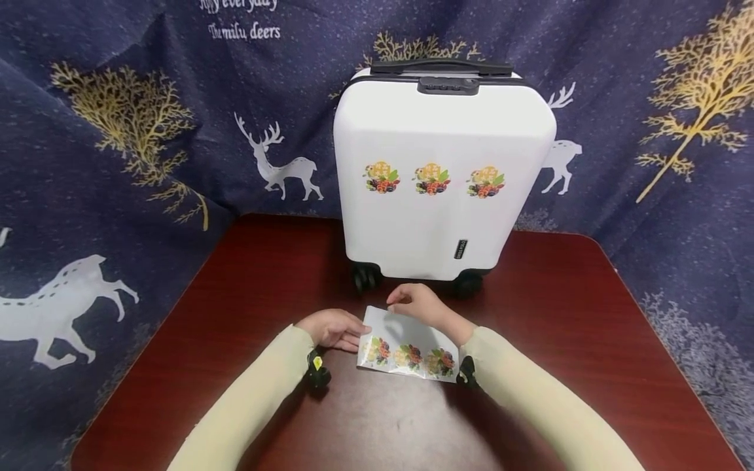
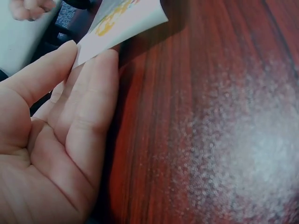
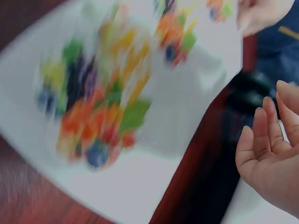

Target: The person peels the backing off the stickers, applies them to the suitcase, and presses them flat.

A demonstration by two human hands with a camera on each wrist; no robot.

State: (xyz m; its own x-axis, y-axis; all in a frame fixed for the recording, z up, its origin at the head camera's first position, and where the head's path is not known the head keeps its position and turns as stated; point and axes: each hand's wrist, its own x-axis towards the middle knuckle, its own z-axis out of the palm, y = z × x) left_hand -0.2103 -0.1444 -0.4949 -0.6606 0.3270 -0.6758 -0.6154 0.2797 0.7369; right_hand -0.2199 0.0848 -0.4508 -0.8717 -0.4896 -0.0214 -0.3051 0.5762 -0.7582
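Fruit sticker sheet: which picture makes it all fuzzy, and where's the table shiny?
Right wrist view: the fruit sticker sheet is blurred; left wrist view: whitish glare on the table, strongest at lower right; head view: greyish shine on the table's near part.

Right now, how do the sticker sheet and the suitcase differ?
The sticker sheet is thin and small; the suitcase is bulky and large. The left hand pinches the sticker sheet; the suitcase stands on its wheels. Both are whitish and show three fruit pictures.
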